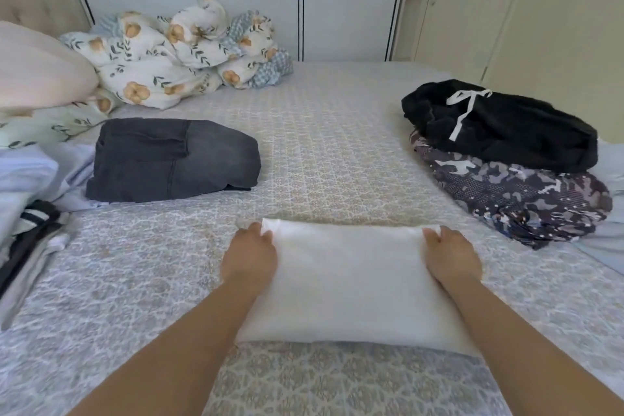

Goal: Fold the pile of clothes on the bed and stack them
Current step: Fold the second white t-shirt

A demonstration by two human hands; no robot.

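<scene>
I see the folded white garment (347,280) lying flat on the bed (337,145) right in front of me. My left hand (250,255) and right hand (450,257) each pinch a far corner of it.

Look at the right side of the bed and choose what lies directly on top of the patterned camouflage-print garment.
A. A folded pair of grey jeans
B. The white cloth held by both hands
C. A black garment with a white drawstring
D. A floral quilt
C: the black garment with a white drawstring rests on the camouflage-print garment, while the grey jeans lie apart on the left side of the bed.
</scene>
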